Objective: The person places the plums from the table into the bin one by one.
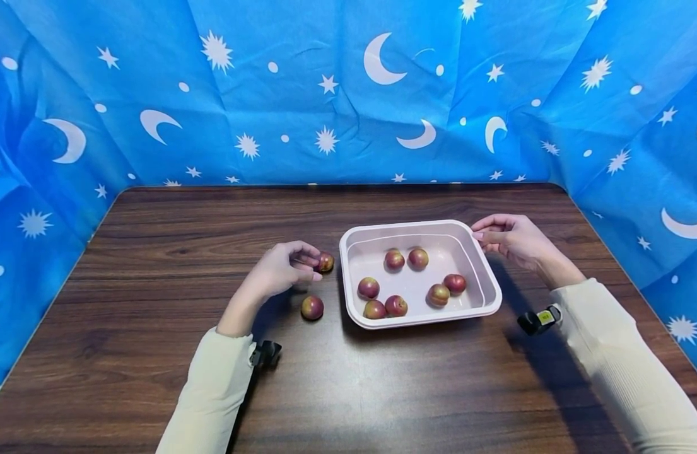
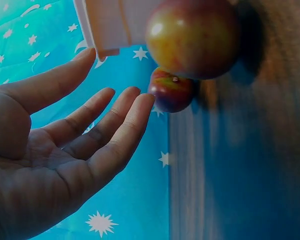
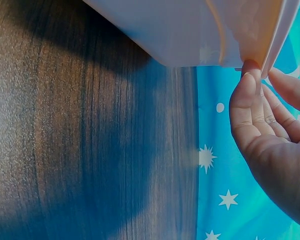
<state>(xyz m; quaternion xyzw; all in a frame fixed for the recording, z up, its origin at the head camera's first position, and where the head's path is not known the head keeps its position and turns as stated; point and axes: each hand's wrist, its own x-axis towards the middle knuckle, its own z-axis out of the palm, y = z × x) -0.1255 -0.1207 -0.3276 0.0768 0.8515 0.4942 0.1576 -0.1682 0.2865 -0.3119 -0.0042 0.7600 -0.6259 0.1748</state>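
Note:
Left of a white plastic tray (image 1: 421, 320), my left hand (image 1: 282, 268) reaches over the table with its fingers spread and slightly bent. Just beyond its fingertips sits a red-and-yellow plum (image 1: 325, 262); in the left wrist view this plum (image 2: 171, 91) lies right by the fingertips, and I cannot tell whether they touch. A second plum (image 1: 312, 308) lies nearer, below the hand. My right hand (image 1: 513, 239) pinches the tray's right rim near its far corner, as the right wrist view also shows with the tray wall (image 3: 190, 35) beside the fingers.
Several plums (image 1: 418, 258) lie inside the tray in loose groups. The brown wood-grain table (image 1: 155, 252) ends at a blue curtain (image 1: 303, 94) with moons and stars. Dark wrist cameras (image 1: 265, 354) sit on both wrists.

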